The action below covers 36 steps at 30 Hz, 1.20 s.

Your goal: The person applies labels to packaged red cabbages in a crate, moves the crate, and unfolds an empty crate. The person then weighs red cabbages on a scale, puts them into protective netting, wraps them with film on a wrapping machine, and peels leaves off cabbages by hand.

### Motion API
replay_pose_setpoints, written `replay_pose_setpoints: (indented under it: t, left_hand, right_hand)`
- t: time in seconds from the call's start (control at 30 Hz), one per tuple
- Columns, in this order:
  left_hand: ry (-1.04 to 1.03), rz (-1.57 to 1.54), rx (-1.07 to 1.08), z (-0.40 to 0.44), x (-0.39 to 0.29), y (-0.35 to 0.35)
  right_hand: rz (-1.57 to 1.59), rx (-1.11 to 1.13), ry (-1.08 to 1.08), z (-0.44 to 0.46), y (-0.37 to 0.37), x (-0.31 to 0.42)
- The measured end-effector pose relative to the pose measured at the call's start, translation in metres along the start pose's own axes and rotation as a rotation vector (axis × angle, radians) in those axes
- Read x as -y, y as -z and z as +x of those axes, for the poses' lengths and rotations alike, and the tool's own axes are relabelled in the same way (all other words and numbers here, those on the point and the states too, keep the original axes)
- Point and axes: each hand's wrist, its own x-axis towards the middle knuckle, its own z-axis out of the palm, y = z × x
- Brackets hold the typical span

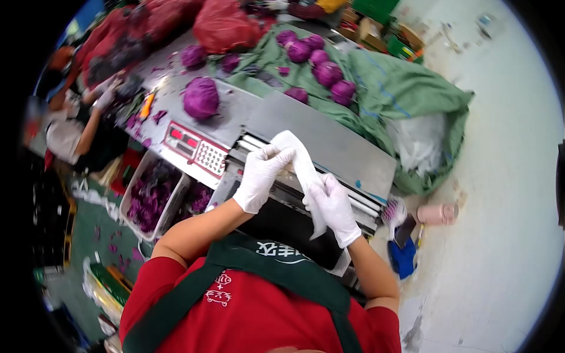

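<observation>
My left hand (259, 178), in a white glove, pinches a long white strip (301, 166) of thin, limp material. Closed on the strip's lower part is my right hand (333, 210), also gloved, with the loose end hanging below it. The strip loops up between the hands; whether it is paper or film I cannot tell. Both hands are above a machine with white rollers (364, 203) and a flat metal plate (321, 126). To the left of my left hand is a control panel (195, 148) with red displays and a keypad.
A purple cabbage (201, 98) sits on the metal table; several more lie on green sacking (376, 76). A white bin (174, 203) holds purple leaves. At the left, a co-worker's gloved hands (106, 94) are near dark leaves. A pink bottle (437, 213) is at the right.
</observation>
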Motion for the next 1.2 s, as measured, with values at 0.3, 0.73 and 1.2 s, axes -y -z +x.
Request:
replay_pose_setpoints:
  t: [0.3, 0.73, 1.2]
  left_hand:
    - [0.045, 0.212, -0.113, -0.061, 0.001, 0.049]
    - [-0.164, -0.230, -0.218, -0.033, -0.026, 0.087]
    - [0.291, -0.185, 0.267, 0.036, -0.055, 0.219]
  right_hand:
    - [0.256, -0.085, 0.133, 0.033, 0.001, 0.031]
    - [0.556, 0.337, -0.045, 0.059, -0.108, 0.056]
    - [0.649, -0.174, -0.123, 0.167, -0.202, 0.071]
